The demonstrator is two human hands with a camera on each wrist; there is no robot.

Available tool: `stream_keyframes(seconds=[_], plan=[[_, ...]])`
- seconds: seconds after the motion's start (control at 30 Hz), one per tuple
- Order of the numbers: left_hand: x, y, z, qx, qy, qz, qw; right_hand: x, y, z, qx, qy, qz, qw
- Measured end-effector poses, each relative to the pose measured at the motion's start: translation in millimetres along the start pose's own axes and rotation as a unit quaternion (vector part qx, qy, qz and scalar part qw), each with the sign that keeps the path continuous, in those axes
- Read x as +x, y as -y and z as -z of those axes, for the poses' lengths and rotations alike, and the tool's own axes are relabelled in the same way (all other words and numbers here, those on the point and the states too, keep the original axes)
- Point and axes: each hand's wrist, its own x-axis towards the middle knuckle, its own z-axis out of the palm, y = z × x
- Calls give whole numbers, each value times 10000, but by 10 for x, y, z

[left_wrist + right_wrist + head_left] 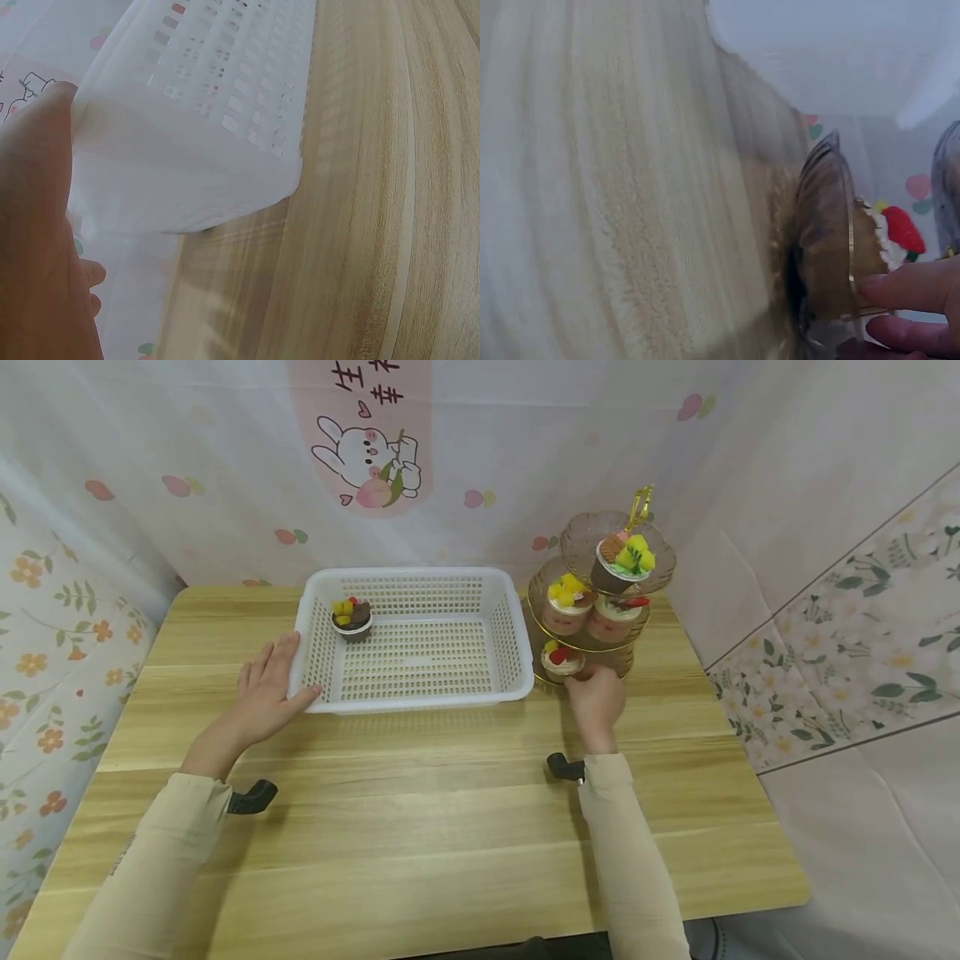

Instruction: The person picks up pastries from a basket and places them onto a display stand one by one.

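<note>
In the head view, my left hand (262, 693) rests against the left end of a white plastic basket (420, 700), its thumb at the front corner rim and its fingers along the outer side. One small chocolate cupcake (352, 620) with yellow and red topping sits in the basket's left part. My right hand (597, 700) is at the lowest tier of a clear, gold-rimmed three-tier stand (660, 568). Its fingertips (881, 289) pinch the side of a cupcake (561, 658) topped with white cream and a red strawberry. The far fingers are partly hidden.
Two cupcakes, one with yellow topping (566, 602) and one with a red piece (617, 617), stand on the middle tier. A dark-cupped cupcake (624, 564) is on top, beside the gold handle (640, 508). A patterned curtain (480, 460) hangs behind the wooden table (420, 827).
</note>
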Motion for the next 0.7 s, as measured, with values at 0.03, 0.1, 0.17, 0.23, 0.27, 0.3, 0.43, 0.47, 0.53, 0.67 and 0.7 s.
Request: stream_keyframes(seconds=[0.03, 0.1, 0.17, 0.23, 0.27, 0.3, 0.43, 0.47, 0.53, 0.67, 0.7], plan=[[-7, 3, 2, 9, 1, 12, 10000, -21, 12, 12, 14, -10, 3, 10000], [-22, 10, 8, 28, 0, 38, 10000, -73, 53, 51, 59, -6, 9, 10000], [-34, 18, 15, 44, 7, 54, 10000, -128, 127, 103, 59, -10, 124, 9999], [-44, 26, 23, 45, 12, 69, 10000, -179, 261, 163, 81, 97, 396, 9991], [-50, 30, 27, 46, 10, 76, 10000, -206, 359, 200, 150, 210, 567, 9981], [-56, 35, 30, 52, 15, 86, 9999, -226, 469, 234, 234, 349, 766, 9962], [-53, 54, 31, 67, 22, 57, 10000, -231, 1034, 328, 704, 1148, 1624, 9775], [-49, 59, 30, 66, 17, 52, 10000, -209, 1198, 325, 875, 1392, 1766, 9705], [-38, 64, 30, 69, 1, 55, 10000, -126, 1516, 242, 1258, 1897, 1995, 9531], [-4, 42, 26, 76, -14, 58, 10000, 78, 2061, -157, 2222, 3129, 1708, 9075], [7, 29, 23, 89, -15, 57, 9999, 130, 2154, -293, 2420, 3376, 1563, 8961]])
